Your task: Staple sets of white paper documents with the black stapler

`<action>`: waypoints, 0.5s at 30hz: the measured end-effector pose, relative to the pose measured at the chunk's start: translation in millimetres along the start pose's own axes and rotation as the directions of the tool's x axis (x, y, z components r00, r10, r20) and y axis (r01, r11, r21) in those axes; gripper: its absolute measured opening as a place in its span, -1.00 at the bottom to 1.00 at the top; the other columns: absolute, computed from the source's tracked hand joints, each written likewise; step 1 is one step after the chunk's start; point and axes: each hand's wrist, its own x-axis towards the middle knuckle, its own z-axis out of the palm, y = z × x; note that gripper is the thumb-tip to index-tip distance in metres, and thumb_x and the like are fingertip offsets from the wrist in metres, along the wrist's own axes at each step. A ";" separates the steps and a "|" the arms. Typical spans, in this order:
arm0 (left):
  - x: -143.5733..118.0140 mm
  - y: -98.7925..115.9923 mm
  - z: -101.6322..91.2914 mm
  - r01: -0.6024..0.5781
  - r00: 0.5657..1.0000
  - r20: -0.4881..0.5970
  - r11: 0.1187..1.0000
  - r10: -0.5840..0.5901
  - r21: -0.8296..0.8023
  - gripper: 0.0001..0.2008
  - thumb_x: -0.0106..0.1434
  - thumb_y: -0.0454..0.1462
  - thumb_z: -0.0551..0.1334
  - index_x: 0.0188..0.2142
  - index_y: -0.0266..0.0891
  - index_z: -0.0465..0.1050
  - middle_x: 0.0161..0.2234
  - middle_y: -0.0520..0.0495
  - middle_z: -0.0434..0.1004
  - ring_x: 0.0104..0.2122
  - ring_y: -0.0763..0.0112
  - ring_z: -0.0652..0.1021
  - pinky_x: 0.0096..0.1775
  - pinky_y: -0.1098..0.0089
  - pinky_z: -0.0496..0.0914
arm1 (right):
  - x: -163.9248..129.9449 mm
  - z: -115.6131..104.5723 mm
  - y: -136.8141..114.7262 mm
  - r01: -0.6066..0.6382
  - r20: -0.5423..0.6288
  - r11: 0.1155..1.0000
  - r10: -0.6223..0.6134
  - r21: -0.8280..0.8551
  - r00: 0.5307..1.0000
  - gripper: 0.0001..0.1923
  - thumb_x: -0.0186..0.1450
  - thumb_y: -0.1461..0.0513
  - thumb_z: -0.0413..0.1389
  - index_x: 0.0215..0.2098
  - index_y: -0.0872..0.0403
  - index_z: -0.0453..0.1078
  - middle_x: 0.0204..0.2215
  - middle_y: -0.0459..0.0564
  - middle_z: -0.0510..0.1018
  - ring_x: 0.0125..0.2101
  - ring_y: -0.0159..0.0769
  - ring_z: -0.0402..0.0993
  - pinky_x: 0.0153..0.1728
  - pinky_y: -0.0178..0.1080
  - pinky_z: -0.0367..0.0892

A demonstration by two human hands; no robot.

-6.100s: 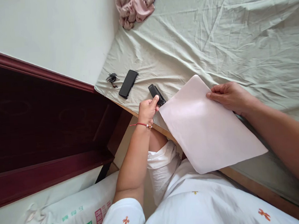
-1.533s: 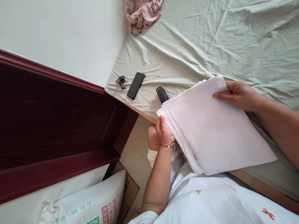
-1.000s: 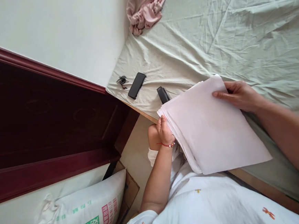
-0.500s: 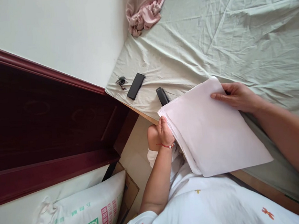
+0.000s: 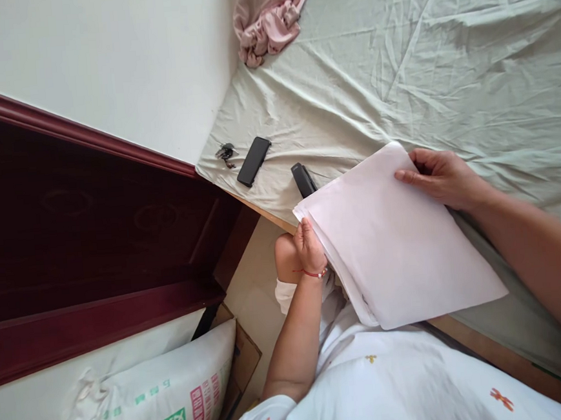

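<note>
One stack of paper [image 5: 394, 240] lies tilted over the bed [image 5: 395, 65] edge; sheet count cannot be determined. It covers the near end of one black stapler [image 5: 302, 179]. Left hand [image 5: 309, 246] pinches the stack's near-left edge. Right hand [image 5: 440, 175] pinches its far corner, fingertips hidden beneath. One phone [image 5: 254, 161], one key bunch [image 5: 225, 152], one pink cloth [image 5: 268, 17].
</note>
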 end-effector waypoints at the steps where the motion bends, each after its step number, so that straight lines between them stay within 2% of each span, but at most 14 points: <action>1: 0.2 0.5 0.7 0.008 1.000 -0.030 1.000 -0.009 -0.013 -0.44 0.08 0.22 0.46 -0.22 -0.19 0.68 -0.18 -0.10 0.72 -0.10 0.25 0.64 0.05 0.31 0.48 | 0.1 0.6 -0.7 0.023 -0.015 0.999 -0.024 -0.023 1.000 -0.60 0.22 -0.05 0.38 -0.38 0.06 0.39 -0.54 -0.18 0.35 -0.55 -0.48 0.21 -0.62 -0.41 0.10; 4: 0.0 2.9 2.9 0.016 0.995 -0.097 1.000 -0.018 -0.021 -0.41 0.01 0.21 0.50 -0.19 -0.20 0.68 -0.14 -0.13 0.72 0.00 0.18 0.64 0.13 0.26 0.45 | -0.3 2.1 -2.6 0.069 -0.014 0.996 -0.070 -0.052 0.997 -0.55 0.27 -0.06 0.33 -0.42 0.05 0.29 -0.56 -0.20 0.24 -0.56 -0.50 0.10 -0.61 -0.38 0.00; 7: -0.6 4.6 4.8 0.014 0.995 -0.098 1.000 -0.015 -0.011 -0.42 0.04 0.21 0.48 -0.20 -0.22 0.67 -0.12 -0.16 0.72 0.05 0.12 0.63 0.17 0.21 0.43 | -0.7 2.5 -3.0 0.082 -0.023 0.995 -0.084 -0.053 0.996 -0.53 0.31 -0.09 0.28 -0.44 0.05 0.27 -0.56 -0.19 0.21 -0.56 -0.49 0.06 -0.60 -0.35 -0.03; 15: 0.0 2.7 3.5 0.011 0.997 -0.076 1.000 -0.012 -0.011 -0.43 0.05 0.21 0.47 -0.23 -0.22 0.67 -0.17 -0.14 0.72 -0.04 0.17 0.65 0.10 0.26 0.46 | -0.8 0.9 -0.9 0.066 0.032 0.995 -0.064 -0.074 0.997 -0.51 0.29 -0.11 0.29 -0.46 0.05 0.25 -0.57 -0.18 0.22 -0.57 -0.48 0.08 -0.58 -0.33 -0.06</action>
